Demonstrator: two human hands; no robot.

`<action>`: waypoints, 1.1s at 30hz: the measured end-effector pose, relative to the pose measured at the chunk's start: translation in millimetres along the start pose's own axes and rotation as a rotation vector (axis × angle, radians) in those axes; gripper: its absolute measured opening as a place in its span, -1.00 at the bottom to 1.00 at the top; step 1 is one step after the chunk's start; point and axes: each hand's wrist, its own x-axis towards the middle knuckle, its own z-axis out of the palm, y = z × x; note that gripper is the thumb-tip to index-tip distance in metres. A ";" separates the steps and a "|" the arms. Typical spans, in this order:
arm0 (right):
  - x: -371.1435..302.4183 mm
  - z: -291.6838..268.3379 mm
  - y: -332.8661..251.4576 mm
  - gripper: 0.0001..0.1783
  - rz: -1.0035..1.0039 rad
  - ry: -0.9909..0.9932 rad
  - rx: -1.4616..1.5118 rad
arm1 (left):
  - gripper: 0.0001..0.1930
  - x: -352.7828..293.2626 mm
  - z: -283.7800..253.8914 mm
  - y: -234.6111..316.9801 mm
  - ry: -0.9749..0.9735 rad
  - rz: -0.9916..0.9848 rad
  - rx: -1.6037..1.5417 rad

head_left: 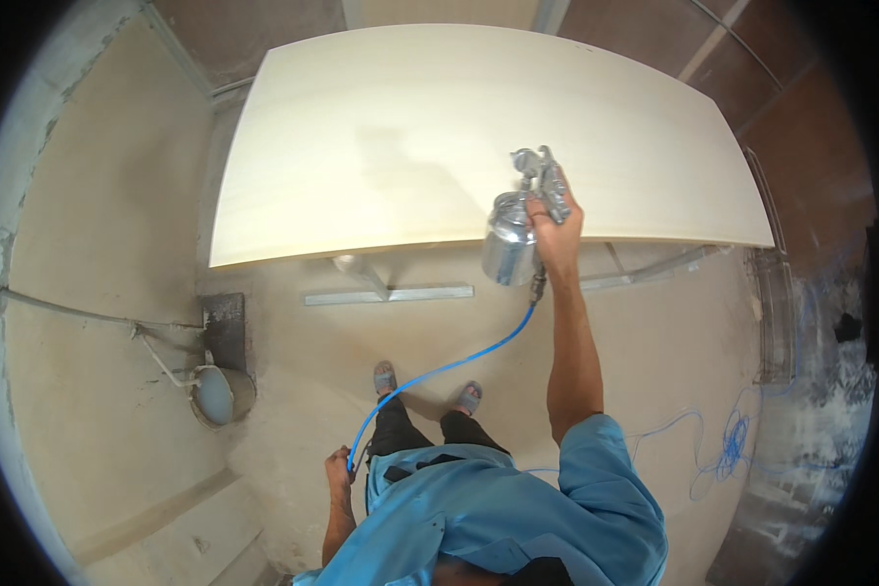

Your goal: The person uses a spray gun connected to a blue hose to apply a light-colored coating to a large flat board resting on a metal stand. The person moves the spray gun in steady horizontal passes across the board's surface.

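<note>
Right hand (pixel 560 234) is wrapped around a silver spray gun (pixel 554 190) with a metal cup (pixel 510 249), by the near edge of a big cream board (pixel 410 117); left hand (pixel 339 473) is curled around a blue hose (pixel 438 370)

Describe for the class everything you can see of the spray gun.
The spray gun is silver-grey and looks metallic, with a shiny, rounded cup attached. In the picture, the cup sits below and left of the gun's body. The right hand grips the gun, partly hiding it, seen against the pale panel. A blue hose leads off from a fitting below it. No spray is visible.
</note>
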 end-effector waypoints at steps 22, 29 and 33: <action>-144.2 133.1 -60.1 -0.37 0.037 -0.678 -0.030 | -0.69 83.7 -57.8 -51.6 0.126 -0.147 -0.228; -124.2 38.8 -37.0 -0.39 -0.115 -0.406 -0.208 | -0.67 80.2 -34.5 -9.6 0.191 -0.031 0.041; -87.0 -40.2 -33.6 -0.41 0.038 -0.163 -0.295 | -0.65 108.0 -11.5 49.9 0.022 0.160 0.148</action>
